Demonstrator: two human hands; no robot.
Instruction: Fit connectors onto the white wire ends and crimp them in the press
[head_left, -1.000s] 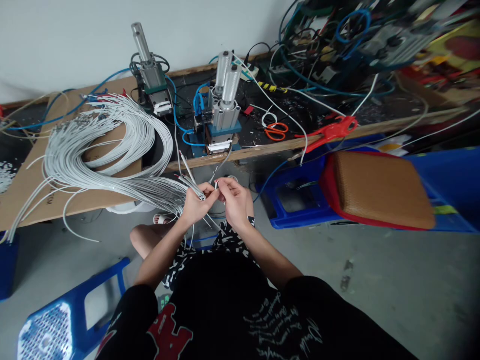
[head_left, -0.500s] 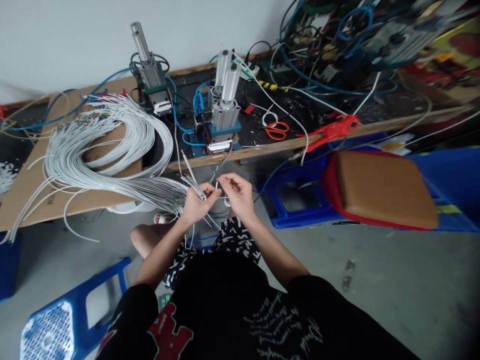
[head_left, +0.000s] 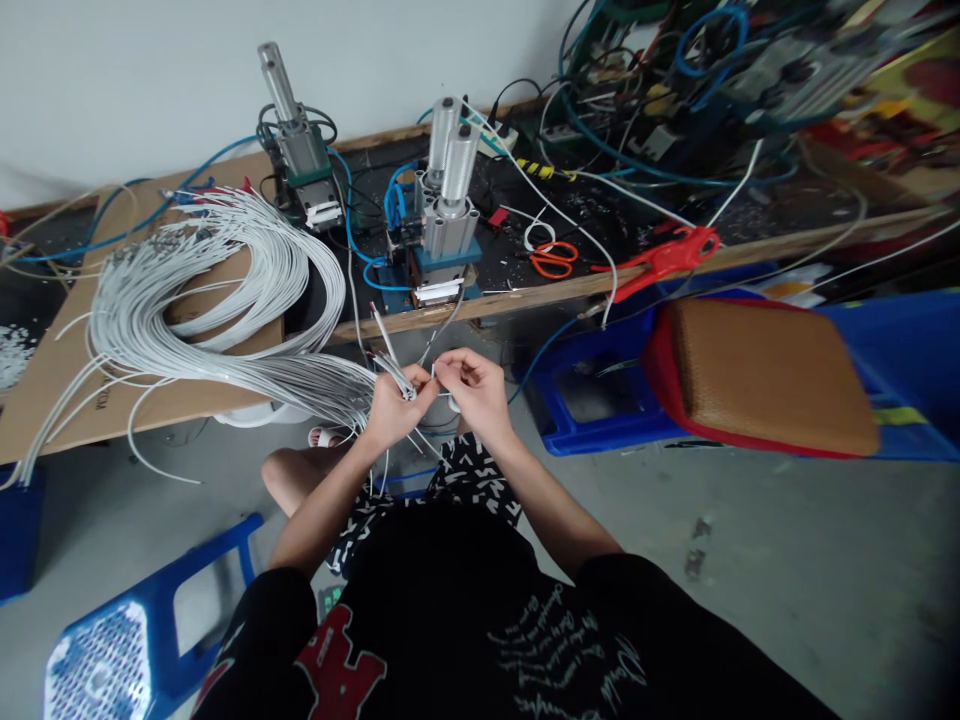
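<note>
My left hand (head_left: 396, 408) is closed around several white cables (head_left: 385, 340), whose ends stick up past the fingers with a bit of red at the tips. More cable ends hang below it over my lap. Close against it, my right hand (head_left: 472, 390) pinches with thumb and forefinger at the tip of a thin white cable (head_left: 433, 370) standing between the two hands. The fingers partly cover that tip. To the left, a big looped bundle of white cables (head_left: 172, 320) lies on cardboard, and its tail runs to my left hand.
On the black bench stand two pneumatic presses (head_left: 442, 220) (head_left: 296, 150). Orange-handled scissors (head_left: 553, 260) and a red tool (head_left: 679, 255) lie right of them. A blue stool with a brown cushion (head_left: 772, 375) is at right, another blue stool (head_left: 161, 620) at lower left. Air hoses cross the bench.
The cable ends above my left hand have shifted slightly right and down. Both hands stay together in nearly the same place, with small finger movements at the pinched tip.
</note>
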